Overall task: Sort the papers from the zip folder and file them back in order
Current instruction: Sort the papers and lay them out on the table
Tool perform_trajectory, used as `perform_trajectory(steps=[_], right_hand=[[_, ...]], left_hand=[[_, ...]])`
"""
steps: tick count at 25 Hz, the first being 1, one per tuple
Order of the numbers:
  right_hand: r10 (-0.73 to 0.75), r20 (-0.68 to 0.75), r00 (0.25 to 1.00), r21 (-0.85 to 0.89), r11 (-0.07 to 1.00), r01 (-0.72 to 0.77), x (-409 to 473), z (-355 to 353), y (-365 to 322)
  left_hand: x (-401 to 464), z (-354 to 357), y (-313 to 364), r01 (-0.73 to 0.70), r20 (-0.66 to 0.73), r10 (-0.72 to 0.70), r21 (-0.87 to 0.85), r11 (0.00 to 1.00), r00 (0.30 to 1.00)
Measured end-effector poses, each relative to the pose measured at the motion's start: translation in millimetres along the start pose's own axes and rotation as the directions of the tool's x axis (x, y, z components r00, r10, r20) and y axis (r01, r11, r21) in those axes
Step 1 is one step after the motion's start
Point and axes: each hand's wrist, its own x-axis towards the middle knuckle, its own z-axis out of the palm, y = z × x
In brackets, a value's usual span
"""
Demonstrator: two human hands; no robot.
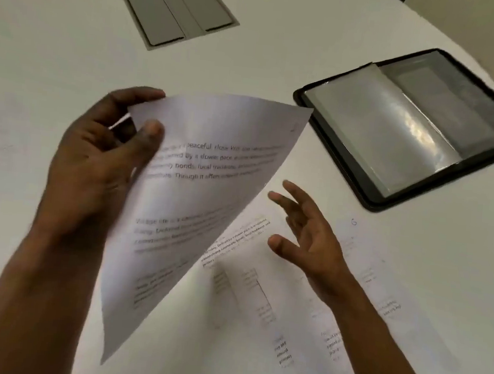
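I count two hands, the left hand (98, 154) and the right hand (310, 241), one lifted sheet (196, 200), one open zip folder (411, 124), and one grey floor-box hatch (178, 8). The loose papers (303, 313) on the table overlap, so I cannot count them.

The left hand (98, 154) is raised with its forearm reaching up from the lower left, thumb and curled fingers closed in a grip on a sheet of paper (196, 200), while the right hand (310, 235) hovers lower, fingers spread and relaxed, holding nothing.
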Motion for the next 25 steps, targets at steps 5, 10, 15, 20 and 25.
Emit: perform_trajectory(steps=[5,10,15,20,25], right_hand=[[0.084,0.108,0.991,0.292,0.950,-0.113,-0.1,5.5,3.7],[0.288,-0.229,0.930,0.208,0.948,-0.243,-29.2,-6.4,30.3],[0.252,-0.568,0.783,-0.017,0.948,-0.317,-90.2,-60.4,63.4],[0.156,-0.679,0.718,-0.082,0.955,-0.285,-128.3,-60.8,89.9],[0.150,-0.718,0.679,-0.008,0.974,-0.225,-102.9,-48.4,84.5]], left_hand=[[5.3,11.9,-38.8,0.224,-0.075,-0.221,0.032,0.974,0.972],[-19.1,-6.7,-147.4,0.326,-0.334,-0.161,0.529,0.784,0.929],[-66.7,-1.5,-212.3,0.149,-0.094,-0.157,0.911,0.384,0.983],[-89.7,47.9,-215.0,-0.021,0.052,-0.066,0.919,0.393,0.996],[-105.9,65.5,-207.5,0.120,-0.059,-0.110,0.698,0.706,0.992]])
